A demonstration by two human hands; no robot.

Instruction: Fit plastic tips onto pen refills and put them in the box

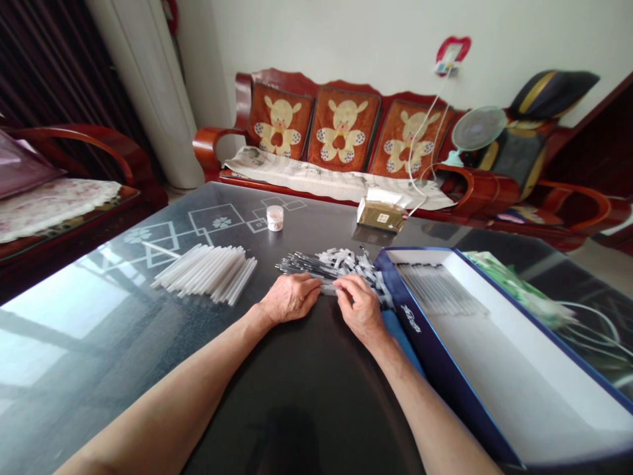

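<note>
Side by side on the dark table, my left hand point(291, 298) and my right hand point(360, 309) are closed, fingertips almost meeting. A translucent pen piece point(328, 288) shows between them, its ends covered by the fingers. Just beyond lies a heap of thin dark pen parts point(301, 262) and small white and clear plastic pieces point(349, 261). To the left rests a pile of whitish pen barrels point(210, 272). On the right, a blue box point(413, 323) with a white inside holds a row of slim clear pens with dark ends point(440, 290).
A small white round tub point(275, 218) and a tissue pack point(380, 214) stand farther back on the table. Something blue point(399, 336) lies against the box's near side. Past the box are a green plastic bag point(519, 287) and white cables point(593, 323). A wooden sofa point(217, 142) stands behind.
</note>
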